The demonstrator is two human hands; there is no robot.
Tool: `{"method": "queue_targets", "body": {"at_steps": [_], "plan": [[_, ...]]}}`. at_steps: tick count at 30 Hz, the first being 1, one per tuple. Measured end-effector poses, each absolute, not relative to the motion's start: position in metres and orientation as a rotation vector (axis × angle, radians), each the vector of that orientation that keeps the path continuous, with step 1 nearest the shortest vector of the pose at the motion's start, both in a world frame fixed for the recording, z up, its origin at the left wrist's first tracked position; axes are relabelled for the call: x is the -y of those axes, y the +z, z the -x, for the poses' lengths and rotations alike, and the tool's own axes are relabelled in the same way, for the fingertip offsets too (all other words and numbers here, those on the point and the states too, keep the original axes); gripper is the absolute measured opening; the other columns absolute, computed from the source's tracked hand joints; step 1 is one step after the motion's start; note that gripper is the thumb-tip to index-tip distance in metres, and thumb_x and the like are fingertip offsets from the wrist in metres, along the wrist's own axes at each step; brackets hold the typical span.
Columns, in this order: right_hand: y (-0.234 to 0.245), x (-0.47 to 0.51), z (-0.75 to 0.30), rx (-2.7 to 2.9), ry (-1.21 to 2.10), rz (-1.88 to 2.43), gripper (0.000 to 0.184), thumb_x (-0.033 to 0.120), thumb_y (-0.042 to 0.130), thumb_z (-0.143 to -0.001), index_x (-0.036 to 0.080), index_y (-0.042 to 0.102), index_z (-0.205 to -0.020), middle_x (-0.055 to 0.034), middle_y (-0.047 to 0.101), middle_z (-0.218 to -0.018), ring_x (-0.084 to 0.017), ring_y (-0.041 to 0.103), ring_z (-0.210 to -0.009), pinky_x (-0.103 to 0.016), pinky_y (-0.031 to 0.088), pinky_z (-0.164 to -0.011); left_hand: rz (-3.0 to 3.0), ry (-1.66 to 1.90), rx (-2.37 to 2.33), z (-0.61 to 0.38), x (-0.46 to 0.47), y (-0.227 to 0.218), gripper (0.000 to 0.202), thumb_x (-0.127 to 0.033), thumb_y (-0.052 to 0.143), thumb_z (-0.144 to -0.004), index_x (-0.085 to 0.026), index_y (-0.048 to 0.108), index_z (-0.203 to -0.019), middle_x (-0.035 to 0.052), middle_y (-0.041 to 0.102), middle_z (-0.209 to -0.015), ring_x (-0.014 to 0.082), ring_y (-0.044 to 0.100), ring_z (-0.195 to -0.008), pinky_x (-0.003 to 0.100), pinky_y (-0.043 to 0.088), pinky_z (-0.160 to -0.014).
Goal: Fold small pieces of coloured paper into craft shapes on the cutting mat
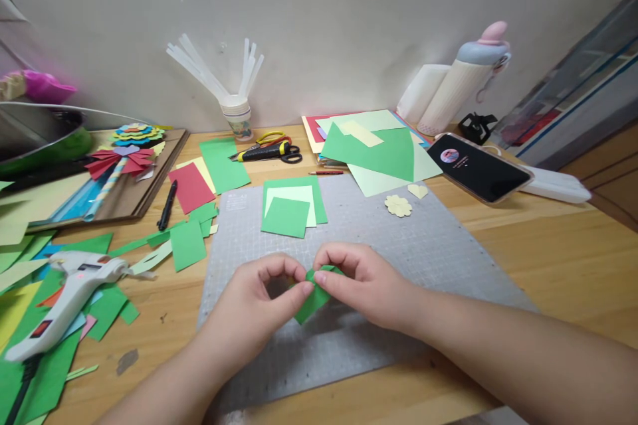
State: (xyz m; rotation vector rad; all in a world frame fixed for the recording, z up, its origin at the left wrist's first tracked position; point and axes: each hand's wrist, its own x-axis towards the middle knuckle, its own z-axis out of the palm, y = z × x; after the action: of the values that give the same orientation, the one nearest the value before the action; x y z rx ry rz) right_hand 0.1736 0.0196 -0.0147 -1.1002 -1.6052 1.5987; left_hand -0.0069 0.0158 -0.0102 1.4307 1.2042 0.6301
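Observation:
Between my two hands, over the grey cutting mat (379, 352), is a small piece of green paper (313, 304). My left hand (259, 305) pinches its upper left edge between thumb and fingers. Thumb and curled forefinger of my right hand (363, 282) grip the paper from the other side, and part of it is covered by those fingers. Just beyond my hands, a green paper square (285, 218) lies on a pale sheet and a larger green one. A scalloped cream paper flower (398, 206) and a cream paper heart (417, 192) rest at the mat's far right.
At left, a white glue gun (74, 292) lies on green scraps. A black pen (167, 206), a yellow-black cutter (262, 151) and scissors (292, 155) lie farther back. A cup of straws (236, 116), stacked paper (371, 153), a phone (481, 168) and a bottle (463, 80) stand or lie behind.

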Motion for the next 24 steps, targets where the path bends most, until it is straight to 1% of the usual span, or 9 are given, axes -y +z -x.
{"method": "queue_targets", "body": {"at_steps": [4,8,10,14,16,24], "plan": [[-0.0144,-0.0189,-0.174,1.754,1.505,1.106,0.01,0.021,0.052,-0.079,0.017,0.053,-0.069,0.0041,0.044,-0.061,-0.01,0.039,-0.058,-0.022,0.031,-0.055,-1.557,0.574,-1.211,0.0058,-0.0151,-0.0072,0.012,-0.027,0.061,-0.077,-0.019,0.059,-0.069,-0.0004,0.058,-0.069,0.0154,0.051,-0.068,0.027,0.04,-0.064],[-0.0158,-0.0185,-0.1744,1.844,1.511,1.071,0.01,0.017,0.051,-0.078,0.017,0.053,-0.068,0.0038,0.045,-0.062,-0.01,0.04,-0.06,-0.022,0.032,-0.055,-1.587,0.496,-1.182,0.0061,-0.0149,-0.0058,0.013,-0.027,0.06,-0.077,-0.018,0.058,-0.068,-0.0002,0.058,-0.067,0.0157,0.051,-0.067,0.027,0.039,-0.063],[-0.0162,-0.0193,-0.1747,1.823,1.546,1.063,0.01,0.019,0.052,-0.079,0.017,0.053,-0.069,0.0039,0.045,-0.062,-0.01,0.04,-0.06,-0.022,0.032,-0.055,-1.587,0.49,-1.17,0.0078,-0.0153,-0.0064,0.013,-0.027,0.06,-0.077,-0.018,0.058,-0.067,-0.0002,0.059,-0.068,0.0158,0.052,-0.068,0.027,0.039,-0.064],[-0.0167,-0.0219,-0.1752,1.724,1.611,1.038,0.015,0.029,0.054,-0.082,0.017,0.054,-0.073,0.0039,0.044,-0.063,-0.01,0.04,-0.059,-0.022,0.033,-0.055,-1.562,0.52,-1.146,0.012,-0.0177,-0.008,0.015,-0.027,0.063,-0.077,-0.018,0.059,-0.065,-0.0006,0.059,-0.067,0.0155,0.053,-0.068,0.027,0.04,-0.066],[-0.0171,-0.0225,-0.1752,1.703,1.628,1.03,0.016,0.031,0.054,-0.082,0.017,0.054,-0.073,0.0038,0.044,-0.063,-0.01,0.04,-0.059,-0.022,0.033,-0.055,-1.541,0.544,-1.132,0.013,-0.0194,-0.0082,0.016,-0.028,0.064,-0.076,-0.018,0.06,-0.064,-0.0003,0.06,-0.068,0.0155,0.053,-0.068,0.027,0.041,-0.066],[-0.0157,-0.0202,-0.1738,1.73,1.631,1.052,0.008,0.021,0.055,-0.078,0.017,0.054,-0.071,0.0046,0.044,-0.062,-0.009,0.039,-0.058,-0.021,0.032,-0.053,-1.507,0.572,-1.11,0.0145,-0.0192,-0.0088,0.015,-0.027,0.067,-0.072,-0.018,0.062,-0.061,0.0006,0.061,-0.068,0.0156,0.055,-0.067,0.027,0.042,-0.065]]}}
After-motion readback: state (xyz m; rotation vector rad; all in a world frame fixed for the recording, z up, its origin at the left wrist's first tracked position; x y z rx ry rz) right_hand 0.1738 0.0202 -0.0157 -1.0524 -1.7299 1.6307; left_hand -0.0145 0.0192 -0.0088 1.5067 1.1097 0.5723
